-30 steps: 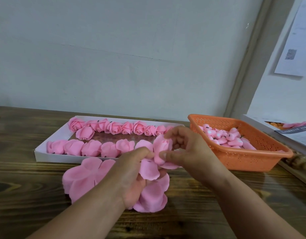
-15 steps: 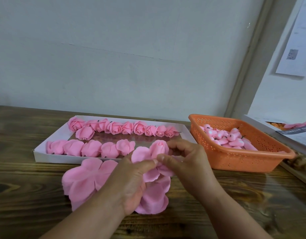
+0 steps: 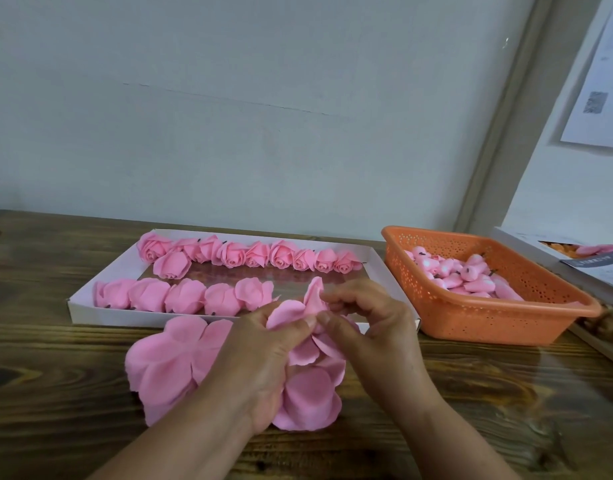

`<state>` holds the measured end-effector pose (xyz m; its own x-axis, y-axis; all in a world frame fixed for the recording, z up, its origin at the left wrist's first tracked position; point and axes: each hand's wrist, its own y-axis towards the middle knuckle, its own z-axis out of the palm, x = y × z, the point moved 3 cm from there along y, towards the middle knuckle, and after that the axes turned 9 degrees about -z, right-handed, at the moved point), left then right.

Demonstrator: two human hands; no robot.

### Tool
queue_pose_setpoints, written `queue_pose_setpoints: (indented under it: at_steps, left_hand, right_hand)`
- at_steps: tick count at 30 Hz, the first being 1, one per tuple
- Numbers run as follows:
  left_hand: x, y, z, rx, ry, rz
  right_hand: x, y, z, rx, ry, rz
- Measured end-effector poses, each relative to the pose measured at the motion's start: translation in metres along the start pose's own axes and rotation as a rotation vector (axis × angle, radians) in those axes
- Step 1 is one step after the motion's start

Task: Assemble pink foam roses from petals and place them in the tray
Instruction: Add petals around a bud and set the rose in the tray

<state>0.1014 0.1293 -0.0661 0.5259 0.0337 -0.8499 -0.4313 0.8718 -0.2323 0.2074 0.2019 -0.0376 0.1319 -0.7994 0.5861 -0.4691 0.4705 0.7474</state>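
Left hand [image 3: 263, 344] and right hand [image 3: 371, 327] pinching pink petals [image 3: 298, 317], wall paper's [image 3: 599, 84] print unreadable

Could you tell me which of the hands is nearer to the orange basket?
Right. The right hand works just left of the orange basket; the left hand is farther left.

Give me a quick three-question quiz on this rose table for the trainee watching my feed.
1. True or false: the orange basket sits left of the white tray.
2. Which row in the tray holds more roses: far or near?
3. What do the left hand and right hand hold? A) a pink foam rose being wrapped in petals B) a basket C) nothing

Key: 1 false, it sits to the right. 2 the far row. 3 A.
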Motion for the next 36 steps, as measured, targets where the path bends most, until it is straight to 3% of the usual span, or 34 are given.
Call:
queue_pose_setpoints:
  at_steps: [3,7,11,21,29,36]
  left_hand:
    - [-0.001,0.0,0.0,-0.017,0.02,0.004]
    - [-0.005,-0.004,0.002,0.067,0.104,0.032]
    - [-0.006,-0.008,0.005,0.184,0.175,0.039]
    - [-0.005,-0.006,0.003,0.14,0.2,0.051]
    - [-0.003,-0.005,-0.001,0.044,0.184,0.042]
    - [-0.002,-0.007,0.002,-0.008,0.133,0.016]
  right_hand:
    - [-0.001,-0.001,-0.004,-0.01,0.145,0.05]
    - [-0.015,-0.004,-0.012,-0.181,0.459,0.312]
    - [-0.025,-0.006,-0.009,0.015,0.485,0.434]
    - [-0.024,-0.009,-0.005,0.071,0.577,0.36]
    - [-0.019,-0.011,-0.004,0.069,0.428,0.212]
    - [-0.013,-0.013,0.002,0.107,0.375,0.196]
